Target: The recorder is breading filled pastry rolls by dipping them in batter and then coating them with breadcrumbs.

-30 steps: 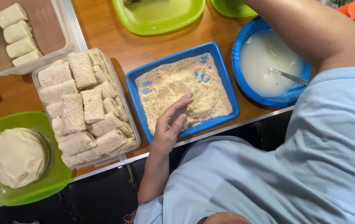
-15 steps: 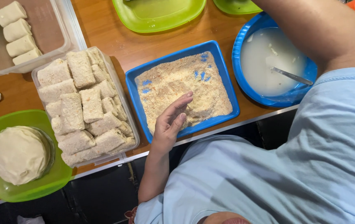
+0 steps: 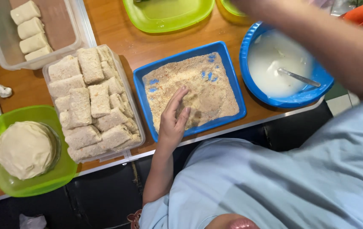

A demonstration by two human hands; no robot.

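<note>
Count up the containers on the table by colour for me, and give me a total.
Blue: 2, the square tray of crumbs and the round bowl of white batter
Green: 3, the bowl of stacked wrappers, the tray at the top and the partly cut-off one beside it
Clear: 2, the tub of crumbed pieces and the tub of plain rolls
Total: 7

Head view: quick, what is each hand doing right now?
Left hand: open, fingers resting on the crumbs in the blue tray, gripping nothing visible.
Right hand: out of frame; only the forearm shows.
</note>
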